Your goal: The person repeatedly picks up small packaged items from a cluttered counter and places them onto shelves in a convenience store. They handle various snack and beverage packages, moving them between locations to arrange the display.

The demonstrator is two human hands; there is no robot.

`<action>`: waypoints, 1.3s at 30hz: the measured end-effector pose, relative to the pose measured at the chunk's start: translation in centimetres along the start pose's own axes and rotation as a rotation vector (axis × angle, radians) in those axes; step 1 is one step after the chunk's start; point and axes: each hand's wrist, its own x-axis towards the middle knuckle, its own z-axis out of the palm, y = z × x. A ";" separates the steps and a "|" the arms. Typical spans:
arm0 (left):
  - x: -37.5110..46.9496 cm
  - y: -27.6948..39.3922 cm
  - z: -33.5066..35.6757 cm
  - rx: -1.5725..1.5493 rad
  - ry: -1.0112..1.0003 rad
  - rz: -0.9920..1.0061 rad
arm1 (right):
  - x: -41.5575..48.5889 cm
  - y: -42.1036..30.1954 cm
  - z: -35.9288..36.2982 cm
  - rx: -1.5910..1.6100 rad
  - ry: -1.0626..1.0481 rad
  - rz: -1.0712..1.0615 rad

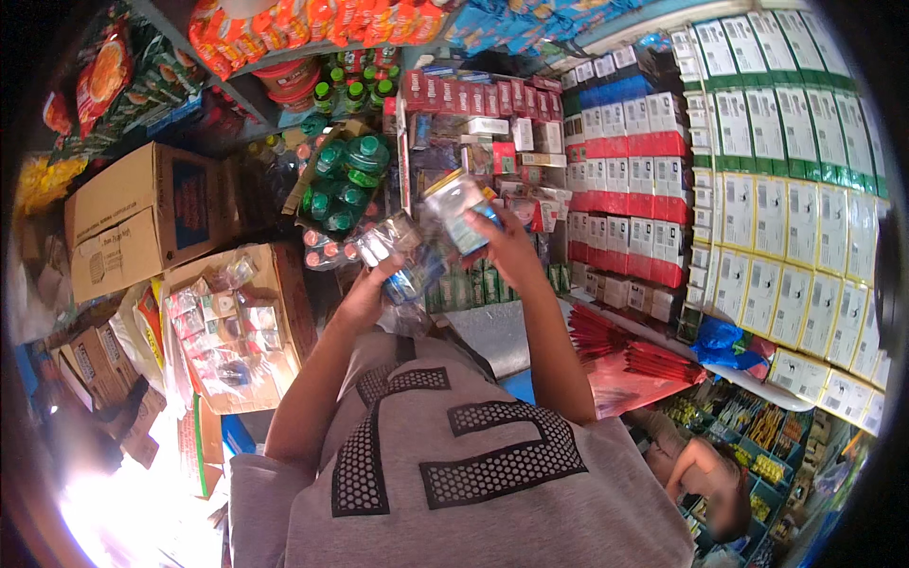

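My left hand [369, 287] grips a clear plastic bag of small packs [394, 248], with white and blue packs showing through the film. To its right, my right hand [504, 245] holds a small white and blue box [458, 213], tilted and a little blurred. Both hands are in front of my chest. Just beyond them stands a shelf of cigarette packs [483, 99], mostly dark red in its top row. Green packs [461, 284] stand in a row below my right hand. The lower fingers of both hands are partly hidden.
Green-capped plastic bottles [348, 177] stand beyond my left hand. At the left, an open cardboard box [277, 312] holds bagged packs [227, 334]. Stacked cartons [781, 213] line the right wall. Red packets [639, 355] lie on a ledge at the right. Another person [699, 468] is at the lower right.
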 end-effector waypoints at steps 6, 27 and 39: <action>-1.6 -0.2 -2.8 -0.035 0.010 0.105 | 4.0 -2.3 -1.8 -1.282 0.273 -0.540; -9.8 0.4 -13.0 -0.170 0.168 0.397 | 9.0 -5.3 -0.8 0.278 0.023 -0.264; -13.0 1.1 -13.7 -0.246 0.202 0.440 | 13.1 -0.2 3.4 -1.102 0.559 -0.581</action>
